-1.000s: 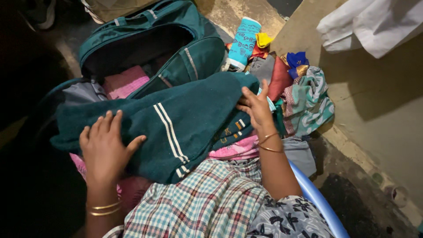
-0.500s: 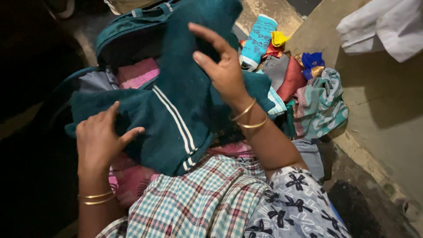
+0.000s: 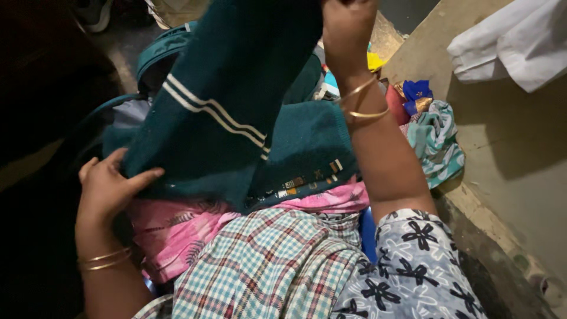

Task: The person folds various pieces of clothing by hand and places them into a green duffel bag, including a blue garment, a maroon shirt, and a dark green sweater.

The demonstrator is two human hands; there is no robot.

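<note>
A dark teal towel (image 3: 236, 106) with white stripes hangs stretched between my two hands. My right hand (image 3: 345, 26) grips one end high at the top of the view, gold bangles on its wrist. My left hand (image 3: 109, 186) holds the lower end at the left, thumb over the cloth, also with bangles. A second folded teal cloth (image 3: 307, 150) with a patterned edge lies under the towel, on top of a pink cloth (image 3: 177, 230) and a checked cloth (image 3: 266, 266) in my lap.
An open teal bag (image 3: 156, 53) stands behind the towel, mostly hidden. A heap of coloured clothes (image 3: 434, 136) lies at the right by a low wall. A white cloth (image 3: 514, 41) hangs top right. A blue tub rim (image 3: 367, 233) peeks under my right arm.
My right hand has lifted its end of the teal towel from lap level up to the top of the view. My left hand slid down and left, still on the towel.
</note>
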